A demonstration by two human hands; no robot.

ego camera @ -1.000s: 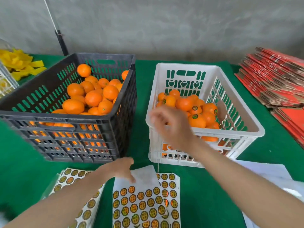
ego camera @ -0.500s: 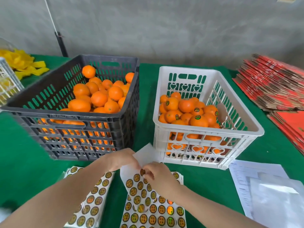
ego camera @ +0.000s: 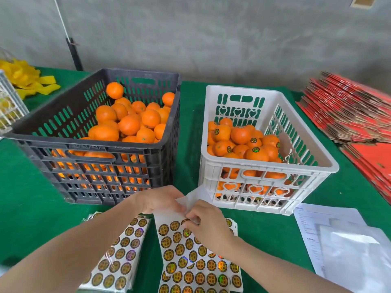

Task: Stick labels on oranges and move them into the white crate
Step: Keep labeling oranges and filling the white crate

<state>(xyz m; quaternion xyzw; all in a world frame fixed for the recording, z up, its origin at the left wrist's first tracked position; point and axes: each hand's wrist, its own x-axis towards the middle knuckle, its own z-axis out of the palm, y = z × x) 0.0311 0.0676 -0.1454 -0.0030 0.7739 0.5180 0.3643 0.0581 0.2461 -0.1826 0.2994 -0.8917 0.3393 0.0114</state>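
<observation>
The right hand [ego camera: 208, 224] pinches a round gold sticker [ego camera: 185, 221] on the white paper sheet [ego camera: 166, 217]; the left hand [ego camera: 157, 199] holds its top.

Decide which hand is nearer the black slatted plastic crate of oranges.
Left. The left hand is just before the black plastic crate's near right corner; the right hand is further right, before the white plastic crate.

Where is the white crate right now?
In the head view the white crate sits right of centre on the green table, right of the black crate and just behind the sticker sheet.
</observation>
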